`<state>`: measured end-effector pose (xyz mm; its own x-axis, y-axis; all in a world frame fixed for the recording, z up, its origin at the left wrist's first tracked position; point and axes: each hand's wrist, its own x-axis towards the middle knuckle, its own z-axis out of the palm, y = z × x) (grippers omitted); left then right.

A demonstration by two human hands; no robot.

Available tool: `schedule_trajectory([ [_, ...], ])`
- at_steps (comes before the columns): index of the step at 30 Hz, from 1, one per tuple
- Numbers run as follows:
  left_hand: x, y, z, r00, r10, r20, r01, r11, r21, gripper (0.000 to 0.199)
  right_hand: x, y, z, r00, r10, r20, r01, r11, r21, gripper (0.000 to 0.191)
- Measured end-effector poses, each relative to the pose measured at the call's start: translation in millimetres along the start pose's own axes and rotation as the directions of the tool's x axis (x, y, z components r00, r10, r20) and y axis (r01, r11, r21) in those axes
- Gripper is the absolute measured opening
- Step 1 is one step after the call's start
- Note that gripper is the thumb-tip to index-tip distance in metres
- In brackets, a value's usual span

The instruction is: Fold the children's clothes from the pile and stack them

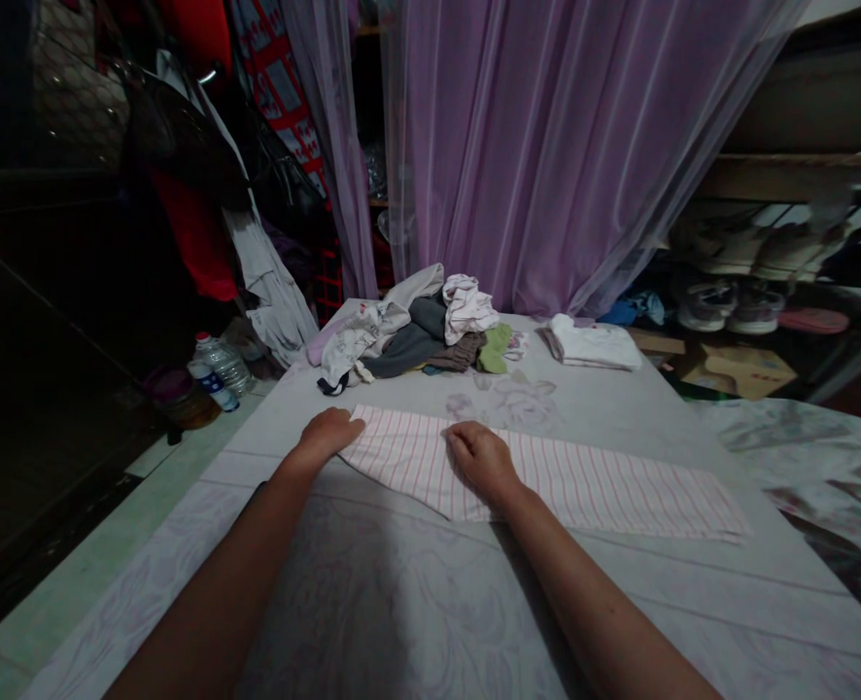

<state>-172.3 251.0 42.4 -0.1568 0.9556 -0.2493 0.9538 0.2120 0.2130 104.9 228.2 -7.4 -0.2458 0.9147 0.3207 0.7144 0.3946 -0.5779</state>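
Observation:
A pair of pink-and-white striped trousers (605,481), folded lengthwise, lies flat across the cloth-covered surface with its narrow end to the right. My left hand (328,433) pinches the upper left corner at the wide end. Around the middle of the garment, my right hand (481,457) has its fingers curled down onto the striped cloth, near the upper edge. Whether those fingers grip a fold or only press on it is partly hidden by the hand.
Beyond the trousers is a heap of crumpled clothes (408,335). A folded white garment (592,344) lies at the back right. Purple curtains (518,146) hang behind. Bottles (223,365) stand on the floor at left; shoes (729,303) sit on a rack at right.

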Motion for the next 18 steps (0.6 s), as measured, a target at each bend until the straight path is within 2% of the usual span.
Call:
schedule_trajectory([
  [6,-7.6,9.5,-1.6,0.999,-0.036,0.024,0.032,0.987,0.156,0.038,-17.6,-11.8,7.0,0.98,-0.192,0.052,0.194,0.98,-0.045,0.024],
  [9,-14.3,13.1,-1.0,0.999,-0.037,0.001,0.036,0.98,0.195,0.041,-25.6,-12.4,9.0,0.962,-0.252,0.102,0.264,0.955,-0.132,0.028],
  [11,-21.5,17.1,0.3,0.998,-0.008,-0.068,0.022,0.977,0.211,0.05,-29.5,-13.4,8.0,0.952,-0.272,0.144,0.293,0.942,-0.16,0.031],
  [13,-29.7,22.9,3.8,0.975,0.102,-0.199,-0.055,0.972,0.229,0.063,-32.1,-15.5,6.0,0.934,-0.297,0.198,0.33,0.929,-0.164,0.034],
  [15,-36.1,28.9,10.5,0.919,0.291,-0.268,-0.224,0.941,0.254,0.064,-34.1,-17.8,4.5,0.905,-0.334,0.263,0.381,0.912,-0.153,0.036],
  [16,-37.9,31.2,15.0,0.892,0.386,-0.236,-0.325,0.91,0.259,0.058,-35.0,-18.8,4.1,0.888,-0.352,0.295,0.406,0.903,-0.144,0.037],
  [18,-38.3,32.5,25.5,0.854,0.513,-0.089,-0.482,0.844,0.234,0.047,-36.9,-20.1,4.0,0.858,-0.376,0.351,0.441,0.889,-0.126,0.036],
])
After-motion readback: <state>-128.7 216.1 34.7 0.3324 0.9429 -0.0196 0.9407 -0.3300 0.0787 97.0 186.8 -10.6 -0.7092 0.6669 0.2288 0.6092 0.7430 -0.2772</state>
